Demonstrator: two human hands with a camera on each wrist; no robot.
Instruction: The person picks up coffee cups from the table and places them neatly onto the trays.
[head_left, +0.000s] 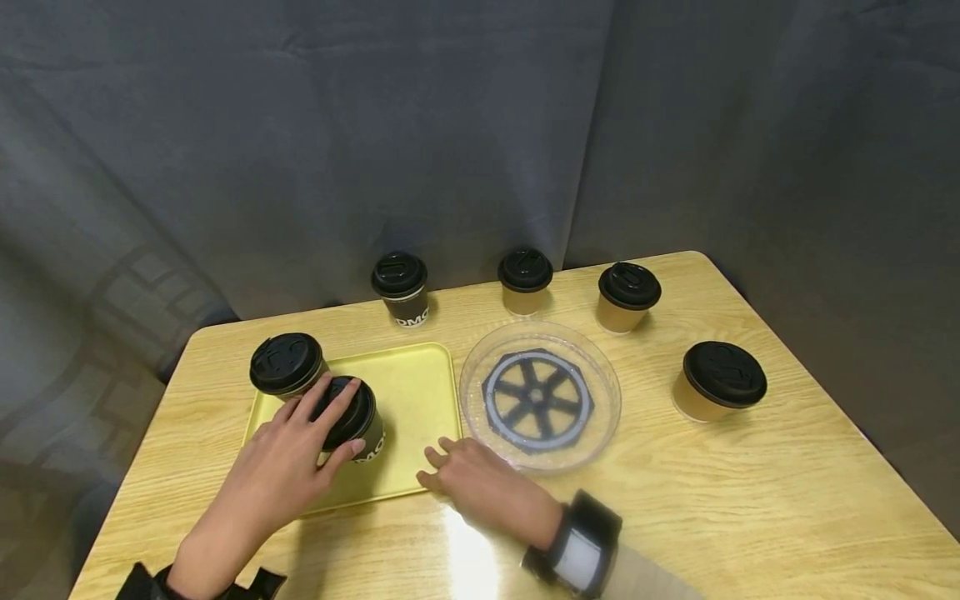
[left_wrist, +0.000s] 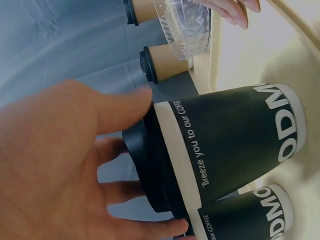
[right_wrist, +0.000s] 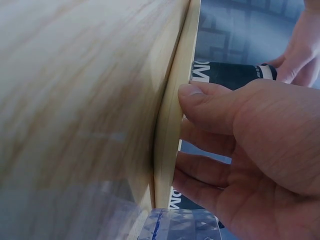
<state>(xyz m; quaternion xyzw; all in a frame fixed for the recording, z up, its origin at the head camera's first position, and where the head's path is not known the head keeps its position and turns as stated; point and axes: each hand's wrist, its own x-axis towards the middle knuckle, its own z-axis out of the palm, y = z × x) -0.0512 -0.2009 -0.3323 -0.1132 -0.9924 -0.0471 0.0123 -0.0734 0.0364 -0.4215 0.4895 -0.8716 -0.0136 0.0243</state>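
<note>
My left hand holds a black lidded coffee cup by its lid, thumb on one side and fingers spread round the other. This cup stands upright on a yellow tray, near its left side. Close behind it is a second black coffee cup, also at the tray's left. At the tray's front right corner is my right hand, slightly blurred in the head view. In the right wrist view its thumb and fingertips touch the tray rim, with the fingers fairly straight.
Right of the tray lies a clear round plastic dish over a dark wheel-like pattern. A black cup and two brown cups stand along the back edge. Another brown cup is at the right. Grey curtain hangs behind the table.
</note>
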